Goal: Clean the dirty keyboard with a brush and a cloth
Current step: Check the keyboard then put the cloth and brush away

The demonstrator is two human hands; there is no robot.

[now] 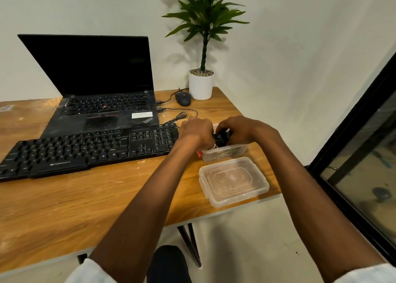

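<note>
Left hand [196, 132]: grips a black thing [221, 136]
Right hand [242, 129]: grips it too
Hidden: what it is; my grip covers it

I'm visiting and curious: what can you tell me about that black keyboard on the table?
The keyboard is black plastic, full-size with a number pad at its right end, white lettering on the keys and a brand name printed on its front edge. It lies flat and slanted on the table, in front of the laptop. The left hand is by its right end; contact is unclear.
</note>
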